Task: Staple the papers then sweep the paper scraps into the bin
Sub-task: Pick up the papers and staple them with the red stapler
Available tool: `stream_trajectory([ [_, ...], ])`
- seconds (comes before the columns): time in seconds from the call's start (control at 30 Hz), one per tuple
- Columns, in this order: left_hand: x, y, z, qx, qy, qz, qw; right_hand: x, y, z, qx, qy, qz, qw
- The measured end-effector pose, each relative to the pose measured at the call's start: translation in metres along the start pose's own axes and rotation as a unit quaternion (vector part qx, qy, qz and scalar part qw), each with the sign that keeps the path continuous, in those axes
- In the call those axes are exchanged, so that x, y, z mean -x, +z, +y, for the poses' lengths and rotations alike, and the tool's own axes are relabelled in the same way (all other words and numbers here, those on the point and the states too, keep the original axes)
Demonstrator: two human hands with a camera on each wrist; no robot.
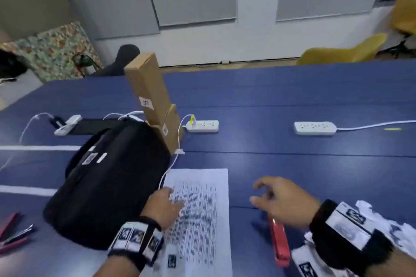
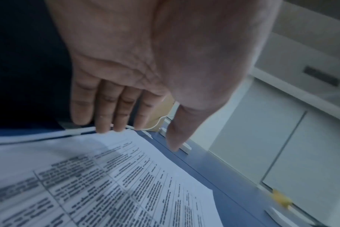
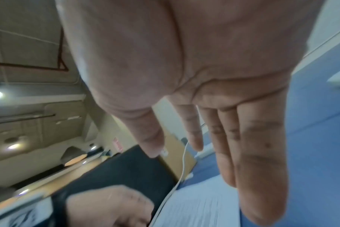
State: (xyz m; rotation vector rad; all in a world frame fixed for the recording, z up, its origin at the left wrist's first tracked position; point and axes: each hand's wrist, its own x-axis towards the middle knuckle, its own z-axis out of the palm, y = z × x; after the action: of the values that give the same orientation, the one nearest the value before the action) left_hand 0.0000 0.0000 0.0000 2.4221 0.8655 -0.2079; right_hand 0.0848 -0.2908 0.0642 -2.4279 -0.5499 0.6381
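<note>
While the blue table spreads wide and smooth under everything, the bulkiest thing on it is a black fabric backpack, soft and slumped, with a tall brown cardboard box leaning up behind it and a white cable trailing down its side to the papers. Just beside the backpack lie the printed papers, a thin white set dense with text; I judge them light, floppy and apt to slide on the slick top, so they are best pinned flat and squared at a corner before stapling. The left hand lies over their near left part with fingers straight and together, gripping nothing, though whether it presses down I cannot tell. To the right, torn white paper scraps sit crumpled at the table's edge, weightless-looking and likely to scatter when swept. The right hand hovers spread and empty, above the far end of the red stapler, a narrow, rigid bar lying between papers and scraps, probably best taken around its middle. No bin is in view.
</note>
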Motion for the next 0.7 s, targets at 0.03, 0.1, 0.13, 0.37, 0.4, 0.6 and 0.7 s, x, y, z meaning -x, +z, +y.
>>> stream_trajectory([
  [0.03, -0.011, 0.007, 0.000, -0.012, -0.016, 0.003, 1.000, -0.012, 0.025, 0.000, 0.000, -0.002, -0.024, 1.000],
  [0.1, -0.024, 0.018, -0.002, -0.013, -0.057, 0.007, 0.998, -0.022, 0.057, -0.004, 0.036, -0.010, -0.060, 0.998],
  [0.13, -0.027, 0.021, -0.003, -0.026, -0.072, -0.002, 0.997, -0.023, 0.073, -0.006, 0.047, -0.008, -0.079, 0.996],
  [0.37, -0.030, 0.037, -0.017, 0.013, -0.092, -0.014, 0.996, -0.016, 0.135, -0.014, 0.073, 0.027, -0.037, 0.996],
  [0.4, -0.029, 0.036, -0.015, 0.017, -0.084, -0.009, 0.996, -0.014, 0.139, -0.015, 0.065, 0.033, -0.031, 0.997],
  [0.6, -0.018, 0.033, -0.020, 0.003, -0.056, -0.006, 0.998, 0.000, 0.149, -0.009, 0.029, 0.056, 0.022, 0.998],
  [0.7, -0.023, 0.037, -0.030, 0.043, -0.026, -0.018, 0.999, 0.003, 0.151, -0.001, 0.003, 0.057, 0.035, 0.998],
])
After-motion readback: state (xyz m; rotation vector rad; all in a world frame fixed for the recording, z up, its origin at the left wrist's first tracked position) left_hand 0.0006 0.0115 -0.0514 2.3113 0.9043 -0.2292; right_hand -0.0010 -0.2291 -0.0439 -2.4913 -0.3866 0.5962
